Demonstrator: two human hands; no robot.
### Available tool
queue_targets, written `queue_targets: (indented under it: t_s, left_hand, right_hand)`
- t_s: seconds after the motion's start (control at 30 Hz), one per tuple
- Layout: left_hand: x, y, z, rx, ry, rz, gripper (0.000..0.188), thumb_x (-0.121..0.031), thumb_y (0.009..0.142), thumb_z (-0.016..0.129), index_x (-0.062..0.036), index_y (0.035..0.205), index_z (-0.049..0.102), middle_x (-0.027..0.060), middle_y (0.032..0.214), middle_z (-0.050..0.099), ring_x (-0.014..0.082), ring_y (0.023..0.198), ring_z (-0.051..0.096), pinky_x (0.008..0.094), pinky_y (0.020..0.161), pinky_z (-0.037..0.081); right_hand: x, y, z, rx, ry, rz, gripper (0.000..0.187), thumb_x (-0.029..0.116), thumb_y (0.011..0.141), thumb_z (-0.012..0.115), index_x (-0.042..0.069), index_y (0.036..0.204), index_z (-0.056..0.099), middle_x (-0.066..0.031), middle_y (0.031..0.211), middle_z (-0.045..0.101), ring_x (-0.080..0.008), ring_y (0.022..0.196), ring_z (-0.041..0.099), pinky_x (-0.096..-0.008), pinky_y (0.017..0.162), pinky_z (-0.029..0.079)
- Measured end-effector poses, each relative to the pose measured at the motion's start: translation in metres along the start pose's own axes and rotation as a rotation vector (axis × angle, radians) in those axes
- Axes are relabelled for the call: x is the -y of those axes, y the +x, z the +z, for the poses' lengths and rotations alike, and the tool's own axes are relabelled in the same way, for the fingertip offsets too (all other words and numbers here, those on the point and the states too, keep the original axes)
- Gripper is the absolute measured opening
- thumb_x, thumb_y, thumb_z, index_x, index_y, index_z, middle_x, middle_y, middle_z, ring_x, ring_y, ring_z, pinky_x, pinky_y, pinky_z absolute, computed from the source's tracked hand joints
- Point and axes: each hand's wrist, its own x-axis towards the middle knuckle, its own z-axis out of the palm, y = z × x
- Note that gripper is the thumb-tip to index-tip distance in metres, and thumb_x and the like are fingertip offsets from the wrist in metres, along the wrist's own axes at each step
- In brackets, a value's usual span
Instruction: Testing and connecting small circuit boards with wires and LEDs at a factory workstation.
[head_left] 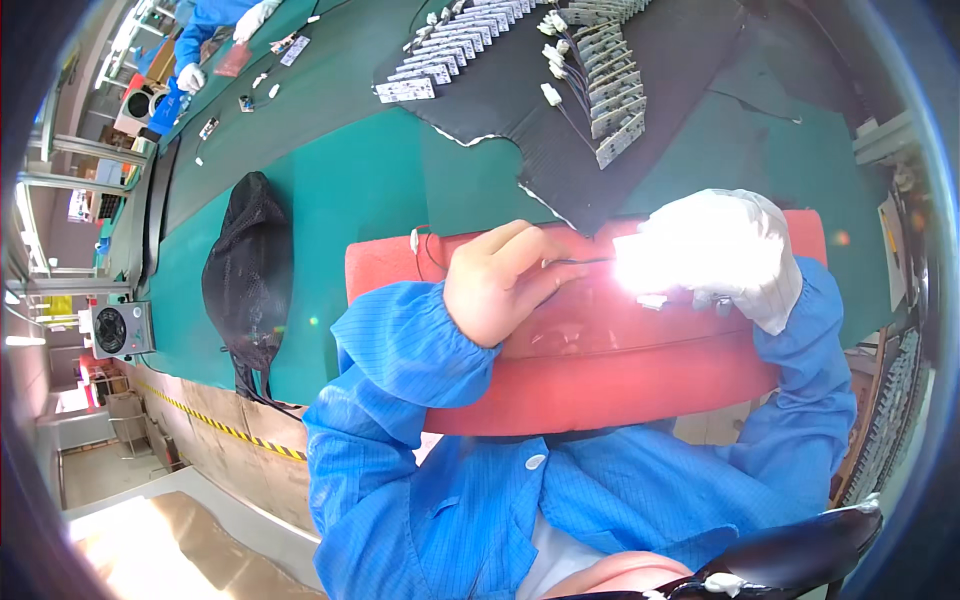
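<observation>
Glare hides what my gloved right hand (725,255) grips, so the thin wire (580,262) my bare left hand (500,280) pinches might snap if I tug.

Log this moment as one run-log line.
left hand: bare, pinching thin black wire | right hand: white-gloved, holding small part hidden by glare | under hands: red tray | behind: rows of small boards on black mat

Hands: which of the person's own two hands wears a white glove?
The right hand wears the white glove. The left hand is bare and pinches a thin dark wire over the red tray.
</observation>
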Motion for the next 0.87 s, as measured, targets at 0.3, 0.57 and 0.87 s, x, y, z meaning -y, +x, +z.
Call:
queue_targets:
  t_s: [0.3, 0.57, 0.87]
  left_hand:
    - [0.008, 0.002, 0.009, -0.091, 0.094, 0.153, 0.021, -0.010, 0.068, 0.077, -0.0057, 0.075, 0.058, 0.0075, 0.066, 0.057, 0.0260, 0.059, 0.056, 0.0353, 0.056, 0.045]
    - [0.007, 0.003, 0.006, -0.068, 0.079, 0.158, 0.020, -0.007, 0.067, 0.076, -0.0045, 0.077, 0.059, 0.0087, 0.069, 0.058, 0.0261, 0.064, 0.057, 0.0345, 0.057, 0.046]
    - [0.011, 0.002, 0.005, -0.058, 0.006, 0.198, 0.022, -0.006, 0.068, 0.076, -0.0047, 0.086, 0.064, 0.0072, 0.076, 0.061, 0.0254, 0.069, 0.060, 0.0341, 0.061, 0.048]
  right_hand:
    - [-0.015, 0.009, -0.014, 0.032, 0.163, 0.124, 0.043, 0.028, 0.094, 0.043, -0.006, 0.117, 0.052, -0.0205, 0.084, 0.066, -0.0081, 0.036, 0.051, -0.0182, 0.029, 0.037]
    - [-0.016, 0.016, -0.012, 0.031, 0.232, 0.238, 0.045, 0.033, 0.094, 0.044, -0.006, 0.112, 0.054, -0.0125, 0.068, 0.064, -0.0046, 0.027, 0.034, -0.0176, 0.026, 0.028]
    - [-0.020, 0.017, -0.016, 0.041, 0.270, 0.194, 0.044, 0.030, 0.093, 0.046, -0.004, 0.121, 0.051, -0.0126, 0.068, 0.063, -0.0062, 0.028, 0.038, -0.0179, 0.027, 0.032]
